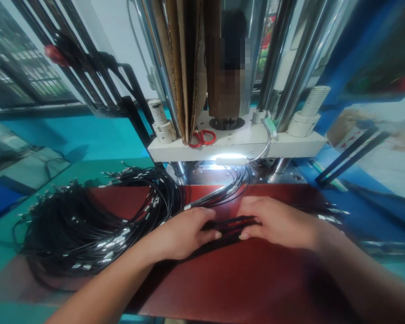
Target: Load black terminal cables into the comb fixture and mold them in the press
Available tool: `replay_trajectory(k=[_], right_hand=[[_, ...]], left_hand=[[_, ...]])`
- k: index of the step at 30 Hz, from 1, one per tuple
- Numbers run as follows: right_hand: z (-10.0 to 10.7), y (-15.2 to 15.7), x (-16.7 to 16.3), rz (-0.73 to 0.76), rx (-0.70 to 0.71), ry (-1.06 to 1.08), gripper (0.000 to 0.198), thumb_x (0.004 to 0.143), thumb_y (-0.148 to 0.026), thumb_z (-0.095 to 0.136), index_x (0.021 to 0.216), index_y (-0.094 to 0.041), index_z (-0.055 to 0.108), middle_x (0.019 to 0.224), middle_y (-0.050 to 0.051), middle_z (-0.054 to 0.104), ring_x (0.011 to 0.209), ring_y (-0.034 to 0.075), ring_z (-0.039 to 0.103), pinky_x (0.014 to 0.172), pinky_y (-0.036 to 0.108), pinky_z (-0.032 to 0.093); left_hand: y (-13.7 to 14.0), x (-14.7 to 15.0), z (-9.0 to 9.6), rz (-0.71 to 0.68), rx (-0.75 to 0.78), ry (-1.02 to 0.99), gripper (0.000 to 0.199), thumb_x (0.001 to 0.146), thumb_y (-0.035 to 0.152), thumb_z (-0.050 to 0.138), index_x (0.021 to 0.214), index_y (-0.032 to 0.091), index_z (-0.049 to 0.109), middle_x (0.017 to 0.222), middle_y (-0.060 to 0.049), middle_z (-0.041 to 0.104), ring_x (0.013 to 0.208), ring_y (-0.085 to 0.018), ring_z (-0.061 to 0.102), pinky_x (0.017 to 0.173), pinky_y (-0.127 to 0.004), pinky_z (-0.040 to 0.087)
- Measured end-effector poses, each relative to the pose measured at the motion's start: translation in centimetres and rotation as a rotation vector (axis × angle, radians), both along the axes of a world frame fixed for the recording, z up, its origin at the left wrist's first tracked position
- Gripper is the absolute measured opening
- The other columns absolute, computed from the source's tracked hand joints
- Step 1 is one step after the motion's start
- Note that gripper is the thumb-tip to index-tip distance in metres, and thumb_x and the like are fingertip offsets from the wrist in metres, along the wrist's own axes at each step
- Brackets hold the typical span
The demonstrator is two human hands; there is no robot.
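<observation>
A few black cables (234, 223) stretch between my two hands over the red-brown work surface. My left hand (185, 231) is closed around them, thumb and fingers curled. On the right, my right hand (280, 220) pinches the same cables, with its thumb low. Cable ends with white or silvery tags (330, 219) stick out past my right wrist. Left of my left hand lies a big looped bundle of black cables (67, 229) with shiny labels. Thinner cables (234, 182) run from the press bed toward my left hand.
A white press plate (175, 150) on steel columns stands just beyond my hands, with a bright lamp (232, 160) under its front edge. Red-handled scissors (202, 138) and upright cardboard (185, 67) rest on it. The red-brown mat (243, 279) covers the near bench.
</observation>
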State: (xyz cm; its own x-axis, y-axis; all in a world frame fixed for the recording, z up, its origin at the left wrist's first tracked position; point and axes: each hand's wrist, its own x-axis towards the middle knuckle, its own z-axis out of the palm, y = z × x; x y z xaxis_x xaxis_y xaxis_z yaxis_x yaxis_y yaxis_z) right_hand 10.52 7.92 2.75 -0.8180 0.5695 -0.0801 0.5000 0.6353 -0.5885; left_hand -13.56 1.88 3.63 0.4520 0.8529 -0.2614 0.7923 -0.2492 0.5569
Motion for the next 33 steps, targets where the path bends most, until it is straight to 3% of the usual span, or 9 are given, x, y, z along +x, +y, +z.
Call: replay_trajectory(k=[11, 18, 22, 26, 28, 30, 33], right_hand=[[-0.1, -0.4, -0.2, 0.017, 0.134, -0.015, 0.012, 0.095, -0.026, 0.055, 0.095, -0.02, 0.066, 0.097, 0.006, 0.065, 0.092, 0.021, 0.059, 0.084, 0.033, 0.044], [-0.2, -0.6, -0.4, 0.018, 0.134, -0.032, 0.013, 0.097, -0.02, 0.049, 0.102, -0.02, 0.062, 0.1, 0.007, 0.065, 0.095, 0.023, 0.059, 0.087, 0.036, 0.044], [0.0, -0.6, -0.4, 0.015, 0.124, -0.022, 0.016, 0.096, -0.019, 0.049, 0.105, -0.02, 0.063, 0.101, 0.007, 0.066, 0.097, 0.023, 0.06, 0.088, 0.035, 0.044], [0.6, -0.7, -0.2, 0.027, 0.113, 0.004, 0.016, 0.096, -0.024, 0.052, 0.107, -0.022, 0.064, 0.105, 0.006, 0.066, 0.1, 0.022, 0.06, 0.09, 0.035, 0.044], [0.6, -0.7, 0.1, 0.032, 0.138, 0.004, 0.021, 0.092, -0.033, 0.061, 0.11, -0.023, 0.064, 0.108, 0.005, 0.066, 0.102, 0.023, 0.06, 0.09, 0.035, 0.045], [0.4, -0.5, 0.6, 0.015, 0.201, 0.011, 0.034, 0.086, -0.038, 0.068, 0.116, -0.023, 0.063, 0.113, 0.006, 0.066, 0.104, 0.024, 0.06, 0.09, 0.036, 0.046], [-0.2, 0.2, 1.7, -0.075, 0.355, 0.021, 0.033, 0.088, -0.027, 0.062, 0.121, -0.022, 0.061, 0.113, 0.008, 0.068, 0.102, 0.025, 0.063, 0.089, 0.036, 0.046]], left_hand=[[-0.2, -0.2, -0.4, 0.008, 0.019, -0.002, 0.027, 0.097, 0.043, 0.04, 0.096, 0.021, 0.054, 0.094, -0.005, 0.062, 0.081, -0.019, 0.055, 0.072, -0.031, 0.04], [-0.2, 0.3, -0.9, -0.003, -0.054, 0.012, 0.031, 0.081, 0.049, 0.066, 0.092, 0.022, 0.056, 0.09, -0.001, 0.063, 0.078, -0.019, 0.057, 0.065, -0.029, 0.037], [-0.2, 0.3, -1.5, 0.001, -0.011, 0.022, 0.022, 0.086, 0.041, 0.061, 0.094, 0.021, 0.058, 0.094, -0.003, 0.064, 0.084, -0.021, 0.059, 0.071, -0.031, 0.039], [-0.1, 0.2, -0.6, 0.017, 0.022, -0.015, 0.021, 0.089, 0.041, 0.055, 0.091, 0.02, 0.058, 0.089, -0.003, 0.063, 0.079, -0.018, 0.056, 0.068, -0.029, 0.038], [0.0, 0.1, 0.1, 0.027, -0.051, -0.112, 0.023, 0.089, 0.042, 0.055, 0.088, 0.02, 0.058, 0.083, -0.001, 0.062, 0.073, -0.015, 0.054, 0.064, -0.027, 0.038], [0.2, -0.2, 0.6, 0.071, -0.236, -0.28, 0.026, 0.089, 0.045, 0.055, 0.088, 0.019, 0.057, 0.076, 0.001, 0.06, 0.066, -0.013, 0.053, 0.059, -0.025, 0.039], [0.6, -0.8, 0.8, 0.14, -0.493, -0.542, 0.03, 0.088, 0.047, 0.057, 0.083, 0.018, 0.054, 0.066, 0.003, 0.058, 0.053, -0.009, 0.052, 0.05, -0.022, 0.04]])
